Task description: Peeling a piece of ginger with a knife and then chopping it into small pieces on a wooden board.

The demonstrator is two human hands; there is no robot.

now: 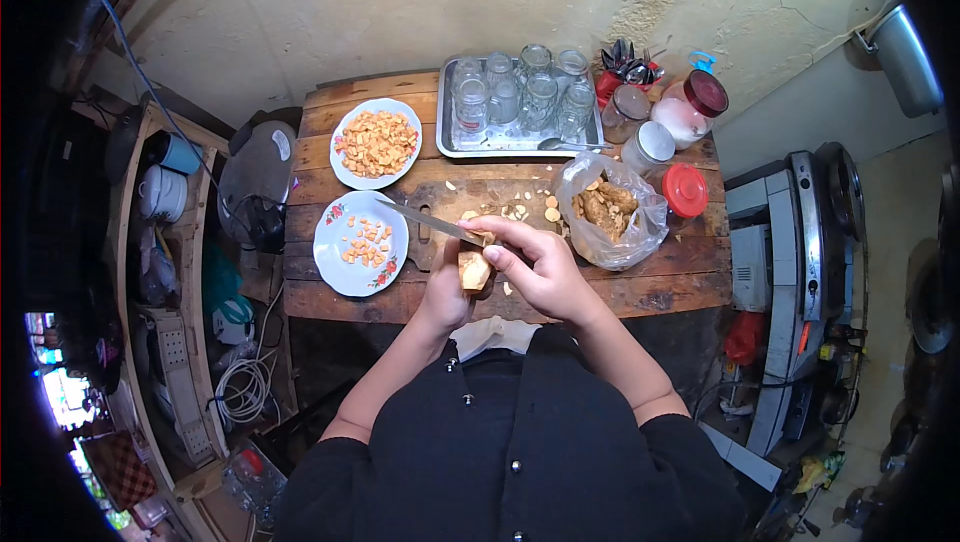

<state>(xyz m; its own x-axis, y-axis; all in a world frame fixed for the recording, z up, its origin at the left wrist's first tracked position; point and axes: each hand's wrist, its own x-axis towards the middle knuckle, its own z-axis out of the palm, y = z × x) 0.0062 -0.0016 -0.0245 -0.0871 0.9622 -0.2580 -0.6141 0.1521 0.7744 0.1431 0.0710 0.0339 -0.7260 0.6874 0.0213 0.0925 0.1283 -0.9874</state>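
Note:
My left hand grips a partly peeled root vegetable, its pale flesh showing at the near end. In my right hand is a knife, whose blade points to the upper left and lies against the vegetable's far end. Both hands are raised over the near side of a wooden cutting board, which holds peel scraps and round slices. To the left, a flowered plate carries a few small orange cubes. Behind it, a second plate is heaped with more cubes.
A clear plastic bag of brown roots or peelings stands right of the board. Behind are a metal tray of upturned glass mugs, a spoon, lidded jars and a red cutlery holder. Shelves stand left, a stove right.

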